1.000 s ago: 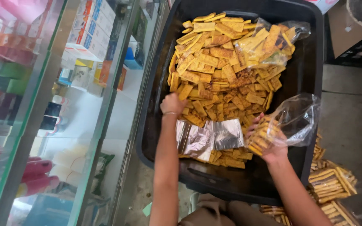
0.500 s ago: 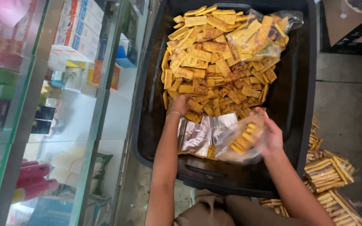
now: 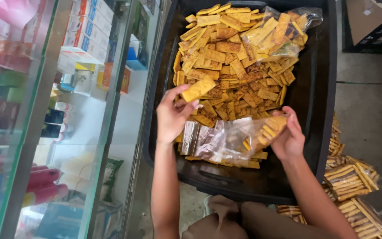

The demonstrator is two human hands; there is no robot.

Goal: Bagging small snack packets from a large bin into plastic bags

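A black plastic tub (image 3: 319,110) holds a heap of yellow-brown rectangular crackers (image 3: 231,57). My left hand (image 3: 173,116) pinches one cracker (image 3: 198,88) lifted just above the heap. My right hand (image 3: 289,138) grips the mouth of a clear plastic bag (image 3: 244,139) that lies across the tub's near side with a few crackers inside. Shiny empty bags (image 3: 202,138) lie beside it, between my hands. A second clear bag of crackers (image 3: 279,31) rests at the tub's far right corner.
A glass display case (image 3: 58,110) with boxes and bottles on its shelves runs along the left. Filled bags of crackers (image 3: 350,181) are stacked on the floor at the right. My knees (image 3: 226,221) are at the bottom edge. A dark crate (image 3: 372,26) stands at the top right.
My left hand has picked a cracker off the heap and lifted it. My right hand has brought the bag in from the tub's right edge toward the middle.
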